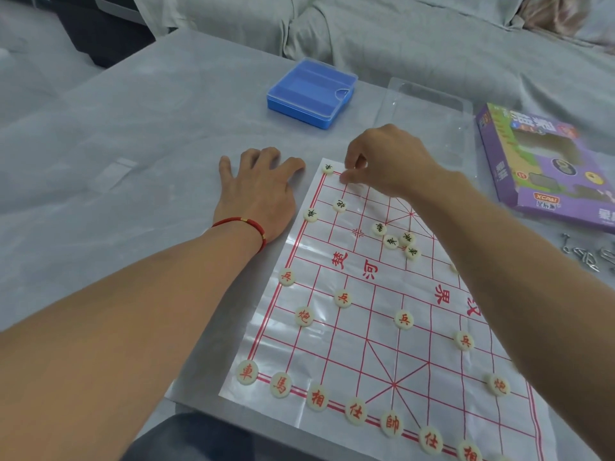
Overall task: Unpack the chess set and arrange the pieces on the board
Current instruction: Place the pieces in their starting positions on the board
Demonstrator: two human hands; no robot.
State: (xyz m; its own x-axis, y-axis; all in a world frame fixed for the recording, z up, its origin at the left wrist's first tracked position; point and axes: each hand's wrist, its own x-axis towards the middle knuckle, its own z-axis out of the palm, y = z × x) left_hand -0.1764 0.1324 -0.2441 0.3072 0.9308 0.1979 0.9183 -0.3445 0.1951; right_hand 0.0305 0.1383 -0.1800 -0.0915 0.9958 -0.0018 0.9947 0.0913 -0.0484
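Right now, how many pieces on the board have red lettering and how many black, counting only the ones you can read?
Red-lettered pieces: 13
Black-lettered pieces: 7
Total: 20
One more piece at mid-board is mostly hidden, so it is not counted.

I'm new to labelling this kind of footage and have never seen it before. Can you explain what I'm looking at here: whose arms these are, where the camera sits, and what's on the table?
There is no machine here. One camera, worn on a person's head, looks down at their own arms.

The left hand rests flat and open on the grey table, beside the board, a thin plastic sheet with a red grid. The right hand reaches to the board's far edge, fingers curled as if pinching a piece; the piece itself is hidden.

Red-lettered pieces line the near edge; black-lettered pieces sit loosely farther away. A blue box and the purple packaging lie beyond.
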